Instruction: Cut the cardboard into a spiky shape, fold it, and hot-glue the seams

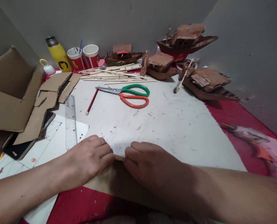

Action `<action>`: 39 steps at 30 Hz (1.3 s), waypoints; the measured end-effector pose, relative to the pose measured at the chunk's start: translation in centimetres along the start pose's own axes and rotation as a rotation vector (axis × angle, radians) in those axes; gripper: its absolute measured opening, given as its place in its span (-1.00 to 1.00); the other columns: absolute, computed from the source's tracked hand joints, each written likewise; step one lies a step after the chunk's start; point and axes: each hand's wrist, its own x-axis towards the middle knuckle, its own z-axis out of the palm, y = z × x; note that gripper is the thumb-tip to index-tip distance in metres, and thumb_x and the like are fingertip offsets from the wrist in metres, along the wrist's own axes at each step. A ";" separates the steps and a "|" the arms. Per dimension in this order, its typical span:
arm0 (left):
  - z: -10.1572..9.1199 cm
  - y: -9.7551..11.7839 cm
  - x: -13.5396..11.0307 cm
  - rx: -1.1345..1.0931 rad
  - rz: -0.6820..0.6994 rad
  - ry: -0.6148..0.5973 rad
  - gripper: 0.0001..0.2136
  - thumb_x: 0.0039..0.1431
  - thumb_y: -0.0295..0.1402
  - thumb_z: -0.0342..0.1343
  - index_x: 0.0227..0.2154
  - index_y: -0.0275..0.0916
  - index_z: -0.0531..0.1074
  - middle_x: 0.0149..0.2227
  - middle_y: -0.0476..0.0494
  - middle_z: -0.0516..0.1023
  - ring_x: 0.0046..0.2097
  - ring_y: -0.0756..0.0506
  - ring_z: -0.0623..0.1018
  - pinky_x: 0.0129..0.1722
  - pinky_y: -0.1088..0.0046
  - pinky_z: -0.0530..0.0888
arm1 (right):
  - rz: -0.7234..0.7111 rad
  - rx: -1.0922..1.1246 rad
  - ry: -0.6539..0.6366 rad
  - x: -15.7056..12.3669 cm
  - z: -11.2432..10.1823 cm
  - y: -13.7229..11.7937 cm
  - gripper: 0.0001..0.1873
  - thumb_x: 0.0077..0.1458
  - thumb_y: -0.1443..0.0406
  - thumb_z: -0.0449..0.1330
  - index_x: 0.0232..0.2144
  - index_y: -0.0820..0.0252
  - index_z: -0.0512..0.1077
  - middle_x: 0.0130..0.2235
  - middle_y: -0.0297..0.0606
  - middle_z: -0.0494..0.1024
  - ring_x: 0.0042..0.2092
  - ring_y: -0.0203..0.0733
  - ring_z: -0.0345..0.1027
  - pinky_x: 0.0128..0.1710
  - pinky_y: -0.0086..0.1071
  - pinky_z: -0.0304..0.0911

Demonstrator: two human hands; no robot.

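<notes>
My left hand [91,158] and my right hand [147,161] are both closed on the upper edge of a brown cardboard piece [116,177] at the near side of the table. The fists sit close together, with a narrow strip of the cardboard edge showing between them. Much of the piece lies in shadow below, partly hidden by my right hand and forearm. Beyond the hands lie scissors [129,93] with one green and one orange handle. A red and black pencil [91,102] touches their tip. Left of it is a clear ruler [70,124].
Cardboard pieces [51,82] and a phone [21,151] lie on drawn paper [52,137] beside a cardboard box [7,112]. Behind are a yellow bottle [59,56], paper cups [91,56], wooden sticks [115,74] and several model boats [187,39]. A glue gun [252,137] lies at right.
</notes>
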 end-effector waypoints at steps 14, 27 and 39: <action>-4.8 -2.1 -0.4 -1.365 -0.705 1.026 -0.66 0.07 -0.31 0.28 -0.06 -0.15 0.45 -0.17 -0.09 0.60 -0.21 -0.04 0.57 -0.19 0.49 0.52 | 0.283 0.813 0.675 1.6 -4.0 2.1 -0.86 0.05 0.27 0.17 -0.42 0.24 0.48 -0.43 -0.31 0.49 -0.38 -0.25 0.32 -0.39 -0.41 0.23; -2.6 3.0 4.4 -1.517 -0.804 0.775 -0.55 0.14 -0.25 0.22 0.09 -0.23 0.39 -0.03 -0.23 0.61 0.00 -0.23 0.56 -0.02 0.25 0.50 | 0.198 0.852 0.678 1.6 -3.0 1.9 -0.75 0.08 0.27 0.18 -0.22 0.27 0.56 -0.37 -0.25 0.55 -0.35 -0.20 0.37 -0.32 -0.32 0.31; -1.5 3.4 4.6 -1.321 -0.706 0.519 -0.64 0.17 -0.18 0.16 -0.01 -0.17 0.50 -0.01 -0.15 0.60 -0.03 -0.22 0.57 -0.07 0.29 0.51 | 0.224 0.828 0.649 1.9 -3.3 2.4 -0.84 0.06 0.26 0.15 -0.45 0.24 0.44 -0.50 -0.37 0.40 -0.47 -0.32 0.20 -0.48 -0.44 0.14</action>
